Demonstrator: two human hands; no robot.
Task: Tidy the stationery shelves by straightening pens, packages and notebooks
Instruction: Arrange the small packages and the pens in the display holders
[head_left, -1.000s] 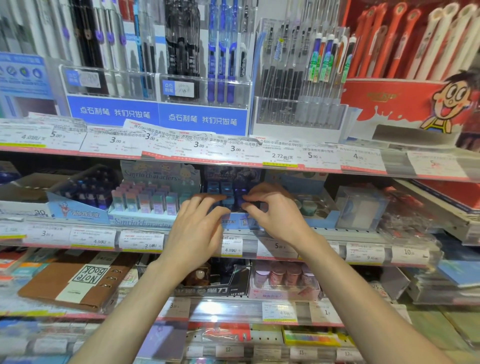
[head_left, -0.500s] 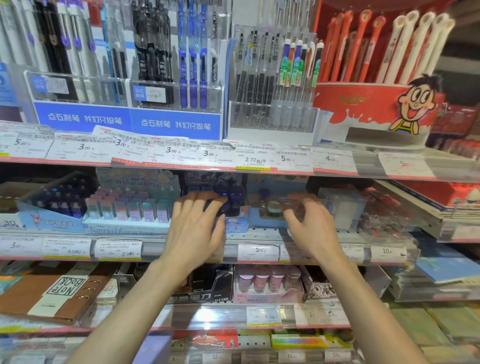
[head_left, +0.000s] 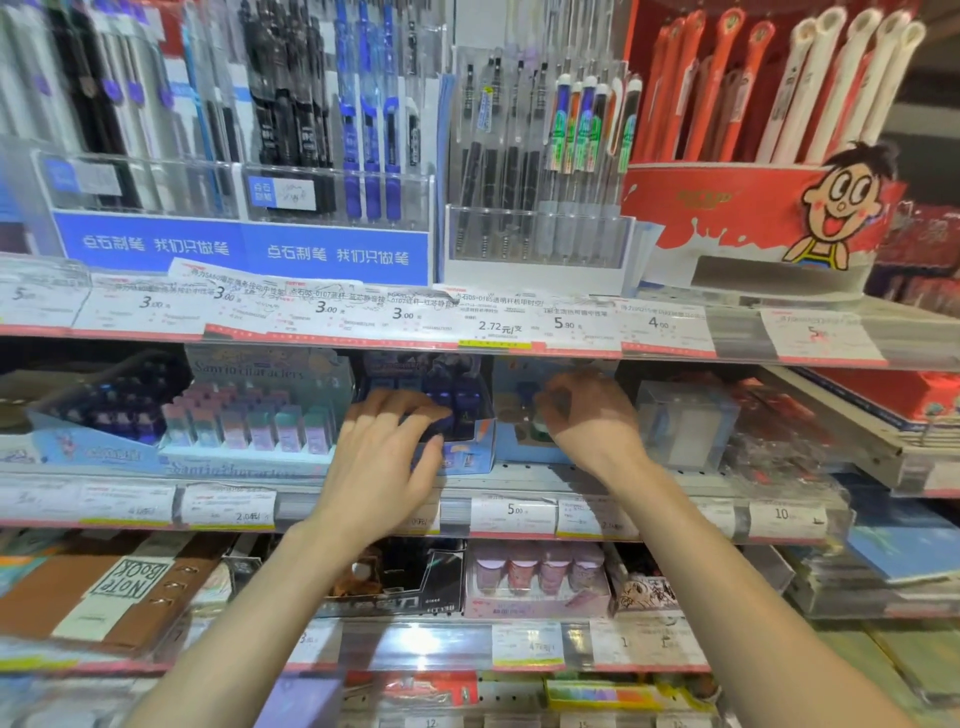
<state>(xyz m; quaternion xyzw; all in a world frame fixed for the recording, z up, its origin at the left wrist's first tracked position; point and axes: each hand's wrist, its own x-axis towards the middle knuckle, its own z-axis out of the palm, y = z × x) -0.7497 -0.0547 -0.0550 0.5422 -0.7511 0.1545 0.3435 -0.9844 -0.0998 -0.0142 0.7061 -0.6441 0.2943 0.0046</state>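
Boxes on the middle shelf (head_left: 519, 475) are the work in hand — the dark purple display box (head_left: 457, 400) and the pale blue box (head_left: 519, 431) just to its right, both under the row of price tags (head_left: 332, 312). The left hand (head_left: 384, 447) lies over the front of the purple box, fingers spread and curled onto its small items, touching them; whether it pinches one I cannot tell. The right hand (head_left: 587, 415) reaches into the blue box, fingers bent around something blurred — its grasp is unclear. Judging by this, the step is squaring up these two boxes. Next would likely come nudging each flush with the pastel eraser tray (head_left: 249, 426) alongside, gently, since the small items look easy to topple.
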